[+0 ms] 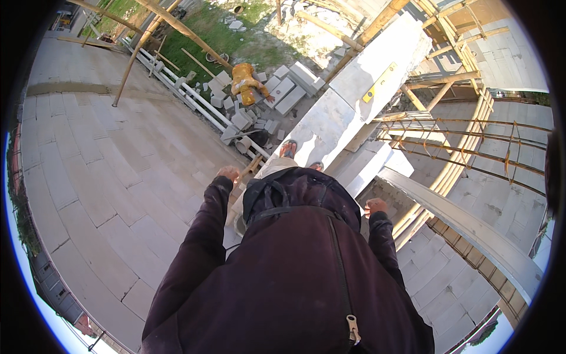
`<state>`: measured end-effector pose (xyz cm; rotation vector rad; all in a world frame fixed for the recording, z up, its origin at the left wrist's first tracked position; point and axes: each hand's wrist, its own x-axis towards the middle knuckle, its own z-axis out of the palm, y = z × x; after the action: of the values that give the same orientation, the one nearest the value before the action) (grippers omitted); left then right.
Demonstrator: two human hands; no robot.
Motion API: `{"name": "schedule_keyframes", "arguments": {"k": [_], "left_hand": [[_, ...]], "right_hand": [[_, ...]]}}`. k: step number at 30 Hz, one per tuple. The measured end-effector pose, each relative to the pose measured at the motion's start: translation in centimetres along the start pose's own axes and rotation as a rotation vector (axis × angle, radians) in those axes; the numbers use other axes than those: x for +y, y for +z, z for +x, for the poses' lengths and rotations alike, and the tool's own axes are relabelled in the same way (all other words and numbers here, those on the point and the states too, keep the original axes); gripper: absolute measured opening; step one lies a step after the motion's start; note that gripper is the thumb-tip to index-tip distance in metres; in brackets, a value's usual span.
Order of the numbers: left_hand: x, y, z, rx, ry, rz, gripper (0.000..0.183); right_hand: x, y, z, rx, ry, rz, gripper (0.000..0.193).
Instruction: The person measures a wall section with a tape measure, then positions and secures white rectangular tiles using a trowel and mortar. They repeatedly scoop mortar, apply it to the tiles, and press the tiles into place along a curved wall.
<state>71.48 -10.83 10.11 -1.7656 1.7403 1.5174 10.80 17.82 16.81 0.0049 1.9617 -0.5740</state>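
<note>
My left hand (230, 173) hangs at my left side, its fingers curled and nothing showing in them. On the other side my right hand (375, 206) is also curled closed, with nothing visible sticking out of it. My sandalled feet (288, 150) stand on top of a narrow wall of pale blocks (330, 121). Farther along that wall top lies a yellow spirit level (379, 83). Neither hand touches the wall or the level.
Down to the left, a person in orange (244, 84) bends over loose pale blocks (289, 94). Bamboo poles (177, 26) cross overhead and ahead. At right are rusty rebar (466, 144), bundled bamboo (471, 141) and a long pale beam (466, 224). Drops fall away on both sides.
</note>
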Motion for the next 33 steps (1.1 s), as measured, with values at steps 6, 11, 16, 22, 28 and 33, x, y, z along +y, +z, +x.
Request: {"name": "schedule_keyframes", "arguments": {"k": [6,11,16,22,28,33], "left_hand": [[2.3,-0.2,1.2,-0.118,-0.135,-0.125,0.025],[-0.2,-4.0,1.6,-0.120,0.012,-0.025,0.027],[5.8,-4.5,2.0,-0.167,-0.110,-0.152,0.029],[6.3,-4.6,2.6,-0.155,-0.186,-0.235,0.032],[2.2,-5.9,4.3,-0.198,-0.055,-0.010,0.037],[5.8,-4.3,2.7,-0.158,-0.330,-0.267,0.042]], "right_hand": [[0.6,1.5,-3.1,0.037,0.023,0.023,0.016],[-0.9,5.4,-5.4,0.061,0.002,0.001,0.014],[0.2,4.8,-6.5,0.117,0.030,0.024,0.014],[0.7,5.3,-6.5,0.117,0.016,0.031,0.015],[0.8,7.0,-5.7,0.061,-0.019,0.062,0.016],[3.0,6.0,-3.2,0.171,0.017,-0.197,0.021]]}}
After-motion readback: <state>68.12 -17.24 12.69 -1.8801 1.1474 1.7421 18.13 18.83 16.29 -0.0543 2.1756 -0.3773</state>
